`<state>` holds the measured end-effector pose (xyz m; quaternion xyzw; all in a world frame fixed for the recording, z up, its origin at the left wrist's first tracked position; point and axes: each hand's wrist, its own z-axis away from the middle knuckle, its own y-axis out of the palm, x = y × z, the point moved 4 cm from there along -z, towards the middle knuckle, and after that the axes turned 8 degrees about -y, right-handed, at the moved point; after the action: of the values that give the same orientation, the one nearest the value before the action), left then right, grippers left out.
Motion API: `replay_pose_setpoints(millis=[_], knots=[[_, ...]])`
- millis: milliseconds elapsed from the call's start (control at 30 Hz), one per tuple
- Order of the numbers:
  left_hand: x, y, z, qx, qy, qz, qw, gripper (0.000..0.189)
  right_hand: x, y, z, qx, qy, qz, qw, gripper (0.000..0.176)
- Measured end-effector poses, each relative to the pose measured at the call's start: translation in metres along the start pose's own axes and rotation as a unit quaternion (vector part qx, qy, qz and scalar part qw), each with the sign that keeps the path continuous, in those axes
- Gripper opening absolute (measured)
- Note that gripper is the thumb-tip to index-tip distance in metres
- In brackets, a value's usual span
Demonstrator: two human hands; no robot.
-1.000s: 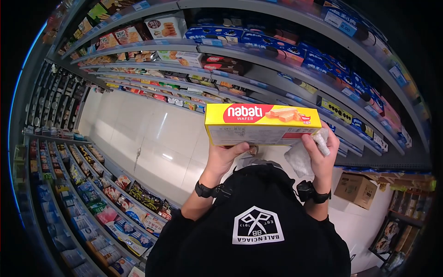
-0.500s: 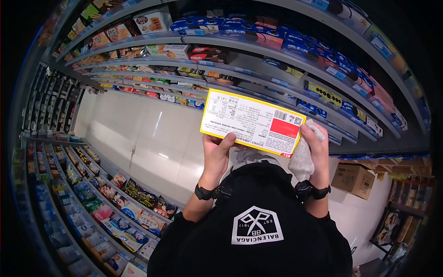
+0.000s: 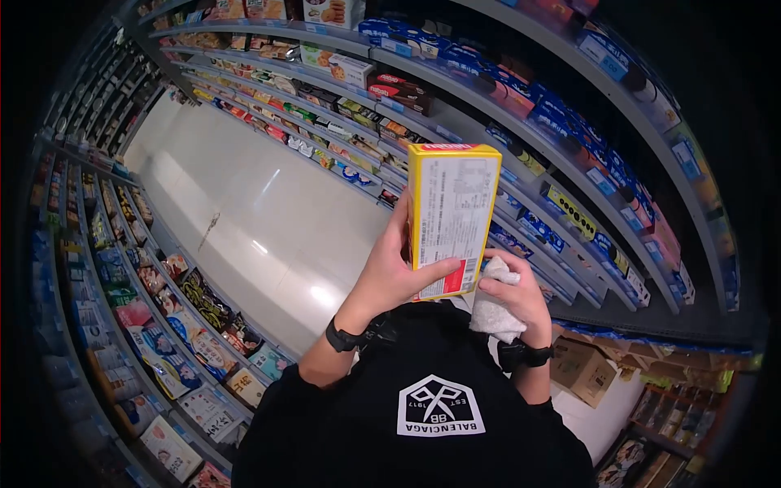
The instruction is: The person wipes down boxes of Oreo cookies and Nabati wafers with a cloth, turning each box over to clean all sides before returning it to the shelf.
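A yellow-edged snack box [image 3: 457,213] stands tilted upright in front of my chest, its white back with small print, a red patch and a barcode facing me. My left hand [image 3: 392,268] grips it from the left, thumb across the lower part of the printed face and fingers behind. Bunched in my right hand [image 3: 527,299] is a light grey cloth [image 3: 493,307], held beside the box's lower right corner. Fingers of the right hand are partly hidden by the cloth.
Shelves of blue biscuit boxes [image 3: 561,122] curve along the far and right side. Packaged snacks [image 3: 207,305] fill the shelving at left. Between them runs a pale tiled floor [image 3: 252,203]. A cardboard box [image 3: 582,370] sits on the floor at lower right.
The snack box has turned from lying crosswise to standing lengthwise. My right hand has come off it and lowered with the cloth, leaving the left hand holding it. The view has shifted.
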<state>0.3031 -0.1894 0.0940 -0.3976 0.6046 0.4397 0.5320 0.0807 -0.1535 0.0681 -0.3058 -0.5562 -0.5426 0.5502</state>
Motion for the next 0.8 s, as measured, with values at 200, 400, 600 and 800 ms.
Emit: replay_pose_setpoints(millis=[200, 400, 600, 800], knots=[[-0.036, -0.001, 0.002, 0.063, -0.005, -0.384, 0.921, 0.082, -0.028, -0.001, -0.023, -0.102, -0.097, -0.167, 0.976, 0.064], [-0.037, -0.029, -0.018, 0.007, 0.029, -0.177, 0.984, 0.074, -0.034, -0.011, -0.052, -0.134, -0.088, -0.272, 0.949, 0.078], [-0.021, -0.033, -0.033, -0.066, 0.026, -0.106, 0.992, 0.051, -0.028, -0.032, -0.078, -0.087, -0.071, -0.264, 0.958, 0.072], [-0.014, -0.051, -0.043, -0.116, 0.126, -0.212, 0.962, 0.055, 0.052, -0.074, -0.083, -0.337, -0.272, -0.036, 0.900, 0.053]])
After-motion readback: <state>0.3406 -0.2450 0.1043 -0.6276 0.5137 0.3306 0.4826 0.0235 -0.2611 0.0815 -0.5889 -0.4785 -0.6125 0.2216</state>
